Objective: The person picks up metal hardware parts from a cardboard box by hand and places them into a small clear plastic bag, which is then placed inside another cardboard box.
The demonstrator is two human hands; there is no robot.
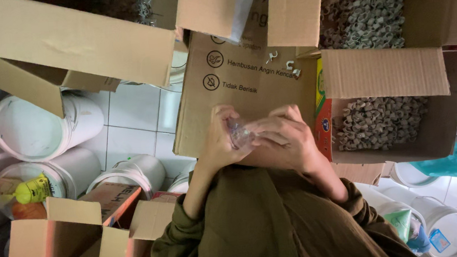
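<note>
Both hands are up close together in the middle of the view, working on one small clear plastic piece (238, 133). The left hand (219, 140) has its fingers curled around that piece from the left side, and the right hand (285, 140) pinches it from the right, fingers bent over it. Olive-green sleeves (260, 226) cover both arms.

Right behind the hands stands a flat brown cardboard panel (241, 82) with three round black line icons stacked down its left side and dark print next to each. To the right there's an open cardboard box (389, 113) full of small pale grey ring-shaped parts, and a second open box (367, 6) of the same parts above it. A red and yellow printed package (322, 119) sits wedged just beside the lower box. White plastic buckets (44, 129) stand on the tiled floor at left, one with a yellow label (33, 190) on its lid.
</note>
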